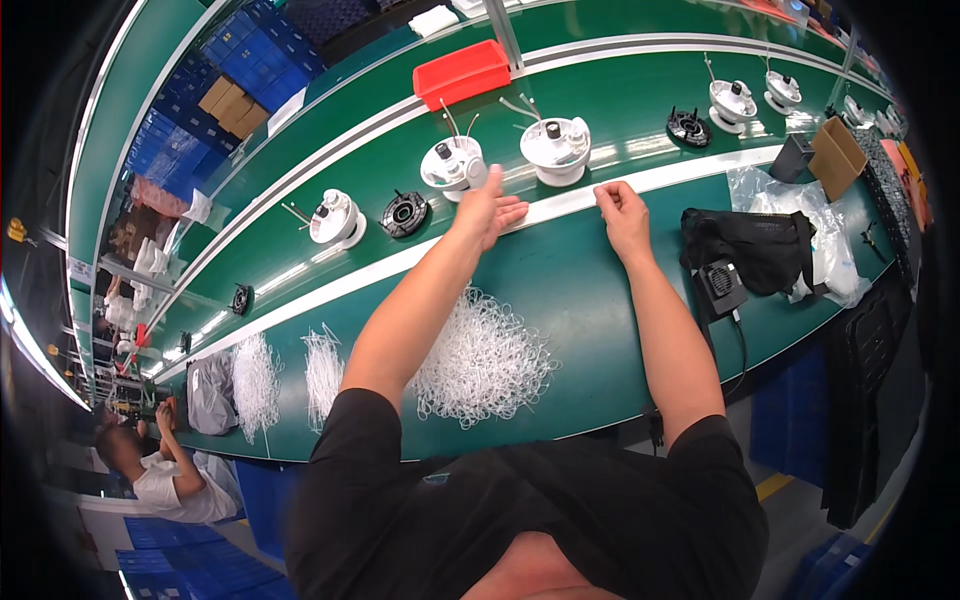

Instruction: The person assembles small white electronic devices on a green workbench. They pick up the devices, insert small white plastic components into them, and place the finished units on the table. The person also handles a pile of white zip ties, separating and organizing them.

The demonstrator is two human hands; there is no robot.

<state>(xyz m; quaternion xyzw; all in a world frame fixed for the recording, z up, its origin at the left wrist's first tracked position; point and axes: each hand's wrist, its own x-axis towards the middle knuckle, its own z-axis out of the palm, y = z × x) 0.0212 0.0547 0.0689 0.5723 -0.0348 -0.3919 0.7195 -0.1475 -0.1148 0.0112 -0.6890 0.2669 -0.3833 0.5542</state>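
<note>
My left hand is open, its fingers stretched out over the white edge rail of the belt. Just beyond it, close to the fingertips, stands a white round housing with thin wires rising from it. My right hand is closed, thumb against curled fingers, above the same rail; whatever it may hold is too small to make out. A second white round housing, also with wires sticking up and a dark part in its bowl, stands between and beyond my hands. A pile of thin white loops lies beside my left forearm.
More white housings and black round parts stand along the green belt. A red bin sits behind. At right lie a black bag, a small black fan-like device with a cable, and an open carton. A person sits at left.
</note>
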